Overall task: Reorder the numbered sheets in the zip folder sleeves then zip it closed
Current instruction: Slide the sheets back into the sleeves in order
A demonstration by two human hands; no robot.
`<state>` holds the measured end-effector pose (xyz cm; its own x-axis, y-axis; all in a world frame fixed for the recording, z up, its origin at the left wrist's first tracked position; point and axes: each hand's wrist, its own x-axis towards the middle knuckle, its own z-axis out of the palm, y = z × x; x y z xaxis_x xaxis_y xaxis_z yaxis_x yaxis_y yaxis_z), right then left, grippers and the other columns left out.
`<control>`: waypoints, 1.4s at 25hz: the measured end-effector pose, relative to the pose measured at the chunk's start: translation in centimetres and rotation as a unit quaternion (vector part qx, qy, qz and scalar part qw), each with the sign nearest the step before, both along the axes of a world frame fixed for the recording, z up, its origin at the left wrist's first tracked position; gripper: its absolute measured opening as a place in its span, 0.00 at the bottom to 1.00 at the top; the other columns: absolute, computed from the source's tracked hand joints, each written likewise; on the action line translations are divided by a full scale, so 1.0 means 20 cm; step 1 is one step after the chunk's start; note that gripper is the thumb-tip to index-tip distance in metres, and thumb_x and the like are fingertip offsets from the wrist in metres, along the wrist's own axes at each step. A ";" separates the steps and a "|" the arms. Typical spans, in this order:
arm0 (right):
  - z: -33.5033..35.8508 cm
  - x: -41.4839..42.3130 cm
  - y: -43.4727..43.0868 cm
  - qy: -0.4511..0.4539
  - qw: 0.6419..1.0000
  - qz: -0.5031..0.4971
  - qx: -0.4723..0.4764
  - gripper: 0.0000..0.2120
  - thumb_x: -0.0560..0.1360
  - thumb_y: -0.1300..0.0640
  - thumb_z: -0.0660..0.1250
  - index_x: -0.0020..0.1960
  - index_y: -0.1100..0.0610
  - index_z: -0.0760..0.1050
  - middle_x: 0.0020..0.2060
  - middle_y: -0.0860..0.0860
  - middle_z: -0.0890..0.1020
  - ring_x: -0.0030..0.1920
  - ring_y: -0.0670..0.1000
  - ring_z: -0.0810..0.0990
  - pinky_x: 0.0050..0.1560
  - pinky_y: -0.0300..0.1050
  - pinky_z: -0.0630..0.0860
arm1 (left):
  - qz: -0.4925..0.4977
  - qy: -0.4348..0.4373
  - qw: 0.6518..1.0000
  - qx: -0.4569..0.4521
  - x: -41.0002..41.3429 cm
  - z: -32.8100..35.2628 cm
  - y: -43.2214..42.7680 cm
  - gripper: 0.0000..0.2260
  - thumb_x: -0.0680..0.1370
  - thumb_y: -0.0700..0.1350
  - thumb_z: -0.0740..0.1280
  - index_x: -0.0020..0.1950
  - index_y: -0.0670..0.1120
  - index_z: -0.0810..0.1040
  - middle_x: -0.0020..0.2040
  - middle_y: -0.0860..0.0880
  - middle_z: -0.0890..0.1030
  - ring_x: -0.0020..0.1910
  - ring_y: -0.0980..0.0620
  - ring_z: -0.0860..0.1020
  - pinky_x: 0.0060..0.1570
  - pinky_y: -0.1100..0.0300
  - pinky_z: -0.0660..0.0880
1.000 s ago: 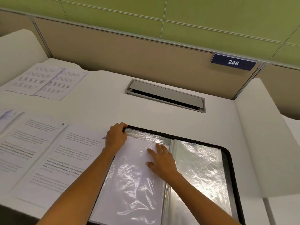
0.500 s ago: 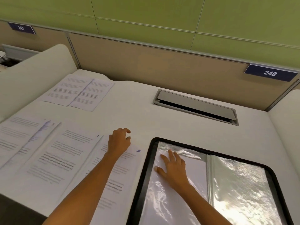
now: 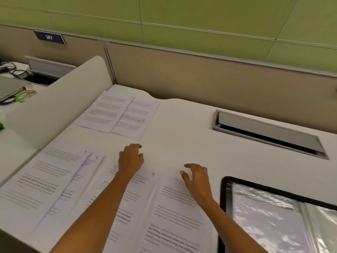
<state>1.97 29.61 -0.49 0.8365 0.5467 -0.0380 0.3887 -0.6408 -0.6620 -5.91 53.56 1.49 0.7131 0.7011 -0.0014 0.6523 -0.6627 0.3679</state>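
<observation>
The black-edged zip folder [image 3: 223, 194] lies open at the lower right, its clear plastic sleeves [image 3: 264, 212] facing up. Printed sheets are spread over the white desk. My left hand [image 3: 130, 160] hovers over the top of a sheet marked 9 [image 3: 127, 190], fingers loosely curled and holding nothing. My right hand [image 3: 197, 177] is just left of the folder, over the top edge of the neighbouring sheet [image 3: 175, 212], thumb and fingers spread apart with nothing between them. Two more overlapping sheets [image 3: 45, 179] lie at the left, and a pair of sheets [image 3: 118, 115] lies further back.
A cable hatch [image 3: 269, 134] is set into the desk at the back right. A curved white divider [image 3: 54, 101] borders the desk on the left, with a laptop [image 3: 9, 86] and cables beyond it. A beige partition [image 3: 200, 73] closes the back.
The view has swung left. My right hand has lifted off the folder sleeve and moved left over the sheets. My left hand left the folder's corner and moved further over the sheet marked 9.
</observation>
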 end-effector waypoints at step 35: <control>0.02 0.45 0.70 0.128 0.959 -0.230 -0.102 0.23 0.72 0.47 0.73 0.57 0.62 0.71 0.55 0.58 0.76 0.53 0.59 0.78 0.43 0.47 0.72 | -0.132 -0.095 0.987 -0.016 0.38 -0.16 -0.03 0.16 0.78 0.40 0.63 0.66 0.47 0.76 0.61 0.48 0.79 0.57 0.48 0.77 0.57 0.54 0.73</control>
<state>10.88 43.60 -0.06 0.9365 0.0813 -0.3412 -0.1249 -0.8318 -0.5409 1.76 52.96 -1.80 0.8606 0.4925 0.1299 0.3759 -0.7861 0.4906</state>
